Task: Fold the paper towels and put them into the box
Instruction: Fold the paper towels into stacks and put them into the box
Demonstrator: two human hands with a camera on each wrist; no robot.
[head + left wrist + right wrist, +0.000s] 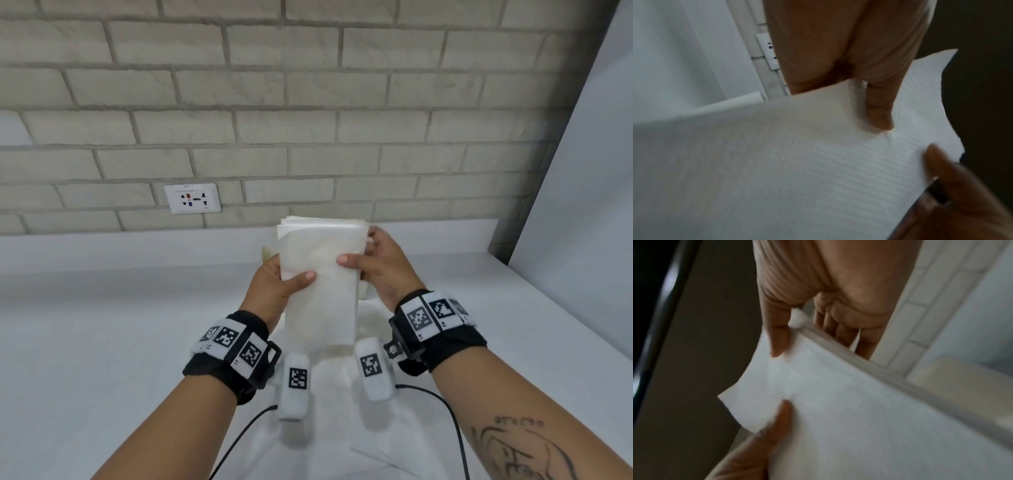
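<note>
A folded stack of white paper towels is held upright above the white counter, its long end hanging toward me. My left hand pinches its left edge, thumb on the front and fingers behind. My right hand grips the right edge and top corner in the same way. The left wrist view shows the embossed towel under my left thumb. In the right wrist view the towel sits between thumb and fingers. A beige box is mostly hidden behind the towels; its side shows in the right wrist view.
More white paper towel lies flat on the counter under my wrists. A brick wall with a power outlet closes the back. A tall white panel stands at the right. Black cables trail from both wristbands.
</note>
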